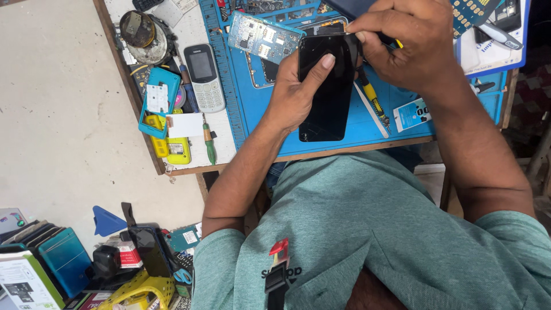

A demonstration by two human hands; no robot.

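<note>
Over mat — left hand [293, 95] cradles phone [327, 86], thumb up.

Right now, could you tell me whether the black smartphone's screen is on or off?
Off: the black smartphone in the left hand shows only dark glass with faint reflections.

The left hand [293, 97] grips a black smartphone [326, 86] over a blue work mat [367, 123], thumb laid across its glass. The right hand [410, 43] pinches at the phone's top edge. A circuit board [261, 37] lies just beyond (a grey keypad phone [205, 77] rests on the surface [195, 152] beside the mat), and a yellow-handled tool [373, 100] sits near the phone.
</note>
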